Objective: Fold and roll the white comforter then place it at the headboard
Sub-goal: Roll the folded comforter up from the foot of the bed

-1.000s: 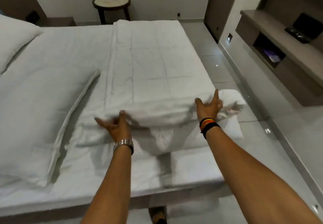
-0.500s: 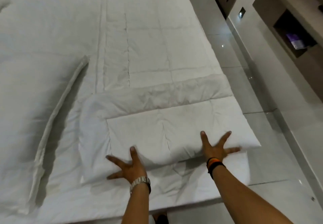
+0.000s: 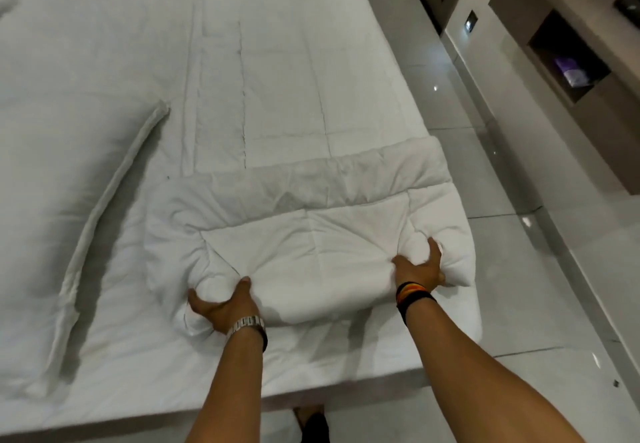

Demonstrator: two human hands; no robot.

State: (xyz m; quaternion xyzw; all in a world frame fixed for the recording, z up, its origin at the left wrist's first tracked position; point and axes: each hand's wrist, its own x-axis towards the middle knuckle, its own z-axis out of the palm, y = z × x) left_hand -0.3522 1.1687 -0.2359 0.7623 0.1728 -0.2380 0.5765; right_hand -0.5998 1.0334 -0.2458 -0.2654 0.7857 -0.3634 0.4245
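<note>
The white comforter (image 3: pixel 304 96) lies folded into a long strip down the right half of the bed, stretching away from me. Its near end is turned over into a thick fold (image 3: pixel 304 255). My left hand (image 3: pixel 225 307), with a metal watch, grips the left near corner of that fold. My right hand (image 3: pixel 420 266), with dark and coloured wristbands, clutches the fold's right near edge, fingers dug into the fabric. The headboard is out of view.
A large white pillow (image 3: pixel 59 200) lies on the bed (image 3: pixel 138 356) to the left of the comforter. Grey tiled floor (image 3: pixel 519 269) runs along the right side, with a wall shelf unit (image 3: pixel 568 58) beyond. My foot (image 3: pixel 311 422) shows below the bed's near edge.
The near end was flipped over and pressed flat with spread fingers. Now both hands have closed on the fold's near edge, bunching the fabric.
</note>
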